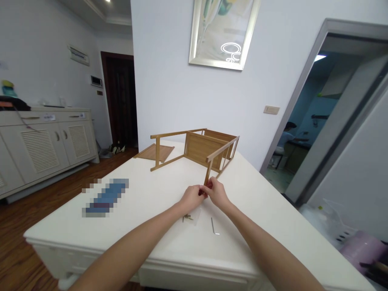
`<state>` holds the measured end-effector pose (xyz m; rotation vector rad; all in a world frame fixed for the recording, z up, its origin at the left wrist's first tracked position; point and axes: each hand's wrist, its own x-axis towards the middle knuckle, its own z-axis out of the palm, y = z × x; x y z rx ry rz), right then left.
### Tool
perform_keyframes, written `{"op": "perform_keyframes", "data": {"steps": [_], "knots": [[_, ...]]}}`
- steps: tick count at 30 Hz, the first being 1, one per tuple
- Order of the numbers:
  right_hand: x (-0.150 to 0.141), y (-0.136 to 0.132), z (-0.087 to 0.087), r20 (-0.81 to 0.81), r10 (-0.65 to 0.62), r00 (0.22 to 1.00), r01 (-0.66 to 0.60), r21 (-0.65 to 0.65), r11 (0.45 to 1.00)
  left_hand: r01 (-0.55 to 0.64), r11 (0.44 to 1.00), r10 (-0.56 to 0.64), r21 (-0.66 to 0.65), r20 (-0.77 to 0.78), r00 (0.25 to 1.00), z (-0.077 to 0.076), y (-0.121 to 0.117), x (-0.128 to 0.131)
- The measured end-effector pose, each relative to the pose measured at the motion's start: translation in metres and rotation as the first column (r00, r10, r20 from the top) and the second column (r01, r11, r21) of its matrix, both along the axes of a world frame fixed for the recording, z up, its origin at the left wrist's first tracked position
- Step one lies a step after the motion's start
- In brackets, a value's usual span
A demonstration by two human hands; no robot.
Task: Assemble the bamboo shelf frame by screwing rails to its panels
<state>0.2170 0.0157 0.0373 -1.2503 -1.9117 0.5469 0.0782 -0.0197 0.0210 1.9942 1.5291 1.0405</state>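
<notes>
At the centre of the frame our left hand (191, 198) and right hand (217, 192) meet on the lower end of one leg of the bamboo rack (197, 148). The rack lies tipped over on the white table (145, 246). Both sets of fingers are pinched closed around the leg tip and touch each other. Whether a small fastener sits between them cannot be told.

The held leg (208, 174) runs up from the fingers, tilted slightly right, its long axis pointing away from us towards the rack body. Both hands are equally near it.

Just below the left hand lies a clear bag of screws (190, 218). A hex key (215, 226) lies below the right hand, clear of the fingers.
</notes>
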Motion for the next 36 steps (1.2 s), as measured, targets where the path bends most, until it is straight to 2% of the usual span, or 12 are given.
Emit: {"op": "perform_keyframes", "data": {"steps": [3, 5, 6, 7, 9, 10, 12, 16, 20, 24, 29, 36], "knots": [[0.002, 0.002, -0.001, 0.007, 0.08, 0.997, -0.08, -0.018, 0.997, -0.02, 0.999, 0.02, 0.031, 0.011, 1.0, -0.001, 0.002, -0.004], [0.01, 0.011, -0.001, -0.031, 0.151, 0.988, -0.153, -0.062, 0.986, -0.014, 0.999, 0.014, 0.05, -0.009, 1.0, -0.002, 0.003, -0.005], [0.016, 0.018, -0.001, -0.072, 0.147, 0.987, -0.153, -0.079, 0.985, -0.012, 0.998, 0.013, 0.054, -0.024, 1.0, -0.003, 0.002, -0.005], [0.023, 0.028, 0.0, -0.122, 0.104, 0.987, -0.115, -0.092, 0.989, -0.015, 0.998, 0.017, 0.053, -0.038, 0.999, -0.003, 0.002, -0.004], [0.038, 0.052, 0.005, -0.217, -0.136, 0.967, 0.124, -0.07, 0.99, -0.033, 0.999, 0.035, 0.039, -0.058, 0.998, -0.004, 0.002, -0.003], [0.045, 0.066, 0.007, -0.236, -0.209, 0.949, 0.201, -0.059, 0.978, -0.04, 0.999, 0.042, 0.027, -0.062, 0.997, -0.004, 0.001, -0.003], [0.056, 0.095, 0.013, -0.261, -0.285, 0.922, 0.282, -0.052, 0.958, -0.046, 0.999, 0.046, 0.007, -0.063, 0.997, -0.003, 0.0, -0.002], [0.06, 0.144, 0.018, -0.299, -0.305, 0.904, 0.287, -0.103, 0.952, -0.033, 0.999, 0.033, -0.005, -0.035, 0.999, 0.001, -0.002, -0.002], [0.055, 0.172, 0.013, -0.319, -0.255, 0.913, 0.206, -0.178, 0.962, -0.041, 0.999, 0.041, 0.002, -0.009, 0.999, 0.003, -0.002, -0.005], [0.057, 0.186, 0.008, -0.308, -0.256, 0.916, 0.195, -0.213, 0.957, -0.05, 0.999, 0.05, -0.002, -0.02, 0.999, 0.001, -0.001, -0.01], [0.068, 0.192, 0.011, -0.279, -0.259, 0.925, 0.2, -0.222, 0.954, -0.087, 0.996, 0.087, 0.006, -0.023, 0.996, 0.002, -0.005, -0.016], [0.104, 0.172, 0.012, -0.255, -0.281, 0.925, 0.264, -0.1, 0.959, -0.12, 0.993, 0.12, 0.009, 0.027, 0.992, 0.006, 0.002, -0.027]]}}
